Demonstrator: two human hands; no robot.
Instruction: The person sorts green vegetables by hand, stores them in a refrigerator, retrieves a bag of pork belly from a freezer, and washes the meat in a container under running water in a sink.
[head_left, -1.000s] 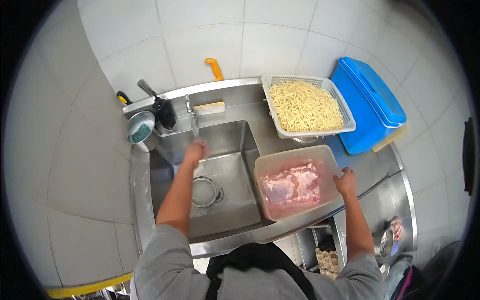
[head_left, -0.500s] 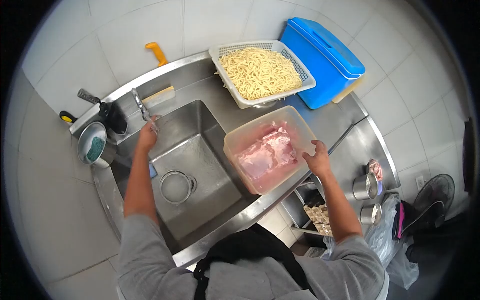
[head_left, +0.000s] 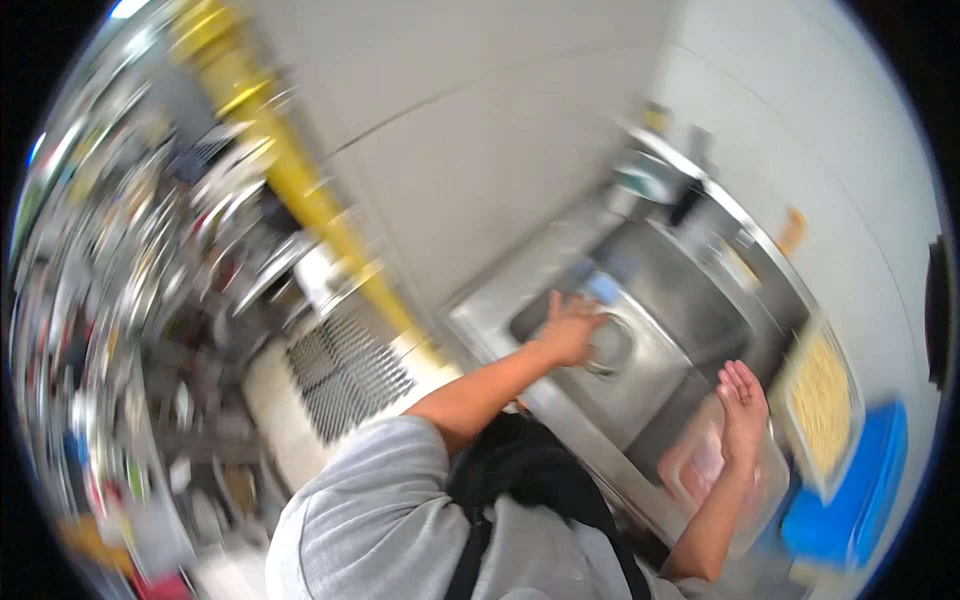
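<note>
The picture is blurred by motion. My left hand (head_left: 572,330) is over the sink's (head_left: 690,290) near side, fingers spread and holding nothing. Close to it are a light blue sponge-like block (head_left: 602,287) and the round drain strainer (head_left: 613,345). My right hand (head_left: 742,405) hovers above or beside a translucent plastic tub (head_left: 768,492), its fingers stretched out and nothing in them. Raw pink meat (head_left: 706,458) lies in the tub, partly hidden by that arm. Whether the right hand touches the tub's rim, I cannot tell.
Behind the tub stand a basket of noodles (head_left: 822,400) and a blue cooler box (head_left: 850,510). A metal pot (head_left: 638,190) sits at the sink's far corner, near the faucet (head_left: 712,250). Left are a yellow pipe (head_left: 300,190), a dark floor mat (head_left: 348,375) and blurred shelving.
My view has swung to the left, bringing the pipe and shelving in. My left hand has left the faucet for the near side of the sink. My right hand's fingers have straightened.
</note>
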